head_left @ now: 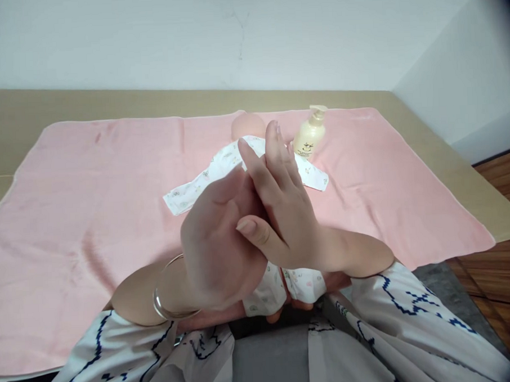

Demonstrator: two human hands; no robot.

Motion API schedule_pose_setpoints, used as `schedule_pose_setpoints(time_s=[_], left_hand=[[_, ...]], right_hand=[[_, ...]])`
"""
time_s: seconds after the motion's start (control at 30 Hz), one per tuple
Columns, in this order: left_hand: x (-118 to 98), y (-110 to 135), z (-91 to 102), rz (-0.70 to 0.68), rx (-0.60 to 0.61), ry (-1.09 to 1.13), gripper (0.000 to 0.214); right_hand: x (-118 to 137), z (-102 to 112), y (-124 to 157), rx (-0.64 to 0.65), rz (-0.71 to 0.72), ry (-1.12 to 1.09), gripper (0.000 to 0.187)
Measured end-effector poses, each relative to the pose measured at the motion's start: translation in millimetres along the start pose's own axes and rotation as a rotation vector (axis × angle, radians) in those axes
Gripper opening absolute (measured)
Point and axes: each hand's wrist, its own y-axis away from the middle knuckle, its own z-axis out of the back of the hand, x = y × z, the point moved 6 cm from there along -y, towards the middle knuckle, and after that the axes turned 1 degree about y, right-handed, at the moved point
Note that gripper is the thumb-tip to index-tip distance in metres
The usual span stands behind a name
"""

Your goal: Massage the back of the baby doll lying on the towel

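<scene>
Head view: we list cupped left hand [223, 237] against straight-fingered right hand [290, 212], nothing visibly held; white printed-cloth garment [208, 179] still on peach doll [247, 125].

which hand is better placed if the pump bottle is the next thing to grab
Probably the right hand: it is on the same side as the pump bottle and nearer to it. The left hand is farther off, with the right in between.

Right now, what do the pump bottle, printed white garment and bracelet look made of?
Pump bottle: likely plastic, satin-smooth, soft highlights. Printed white garment: matte woven or knit fabric, going by its soft drape; fibre unclear. Bracelet: probably polished metal, bright glints along the band.
</scene>
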Motion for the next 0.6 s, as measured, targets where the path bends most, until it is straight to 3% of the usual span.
schedule_pose_setpoints(time_s=[0.17,0.43,0.6], left_hand=[[1.6,0.6,3.8,0.04,0.115,0.029,0.063],[3.3,-12.8,8.4,0.053,0.097,0.094,0.06],[2.1,-31.5,19.5,-0.055,0.012,0.146,0.049]], right_hand=[[3.5,7.1,2.0,-0.077,0.072,-0.007,0.083],[2.9,7.3,-0.3,-0.079,0.044,0.051,0.067],[5.1,1.5,0.9,-0.035,0.054,0.036,0.057]])
